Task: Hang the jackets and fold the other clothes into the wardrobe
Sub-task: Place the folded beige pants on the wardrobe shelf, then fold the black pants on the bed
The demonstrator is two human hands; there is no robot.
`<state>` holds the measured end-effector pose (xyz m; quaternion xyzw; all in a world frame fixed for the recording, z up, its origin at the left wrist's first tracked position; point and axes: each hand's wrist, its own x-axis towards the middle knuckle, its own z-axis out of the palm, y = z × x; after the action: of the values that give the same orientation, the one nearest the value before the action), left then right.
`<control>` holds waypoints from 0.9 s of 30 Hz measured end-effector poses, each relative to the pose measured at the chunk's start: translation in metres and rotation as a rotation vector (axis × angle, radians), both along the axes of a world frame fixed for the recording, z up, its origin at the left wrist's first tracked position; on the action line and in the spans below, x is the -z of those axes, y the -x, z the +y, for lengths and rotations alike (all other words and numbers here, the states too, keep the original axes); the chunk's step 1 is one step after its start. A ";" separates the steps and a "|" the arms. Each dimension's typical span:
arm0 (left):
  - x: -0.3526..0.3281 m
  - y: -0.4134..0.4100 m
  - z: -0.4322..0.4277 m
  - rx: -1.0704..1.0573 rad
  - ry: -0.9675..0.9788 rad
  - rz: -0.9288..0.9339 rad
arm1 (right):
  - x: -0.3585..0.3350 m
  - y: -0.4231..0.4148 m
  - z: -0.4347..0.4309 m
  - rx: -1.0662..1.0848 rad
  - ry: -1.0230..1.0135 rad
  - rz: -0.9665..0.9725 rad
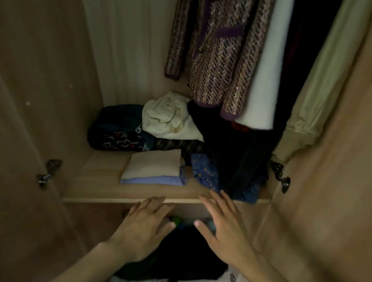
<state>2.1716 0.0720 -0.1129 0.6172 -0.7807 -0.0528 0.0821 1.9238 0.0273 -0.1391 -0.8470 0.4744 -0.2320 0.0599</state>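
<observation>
Hovering my left hand (147,219) and right hand (222,222), both empty with fingers spread, just below the shelf's (98,177) front edge, I judge the folded clothes (154,168) squared there for room (tweed jacket (222,48) hangs above).

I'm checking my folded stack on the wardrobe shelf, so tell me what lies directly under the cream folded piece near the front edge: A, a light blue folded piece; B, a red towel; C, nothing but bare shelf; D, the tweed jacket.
A: the cream folded piece lies on a light blue folded piece, whose edge shows beneath it on the shelf.
</observation>
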 end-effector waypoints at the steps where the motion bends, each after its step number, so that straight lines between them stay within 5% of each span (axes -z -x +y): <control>1: -0.002 0.004 0.008 0.007 0.010 -0.013 | 0.002 0.006 0.011 0.002 0.007 0.012; 16: 0.005 0.064 0.087 0.350 0.044 0.069 | -0.024 0.067 0.182 0.412 -0.008 0.110; 27: 0.035 0.199 0.188 0.882 -0.021 0.226 | -0.021 0.146 0.397 0.903 -0.108 0.177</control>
<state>1.9722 0.2602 -0.1474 0.2166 -0.9546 -0.1578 0.1301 1.7779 0.4239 -0.1181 -0.5677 0.8106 -0.1367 -0.0436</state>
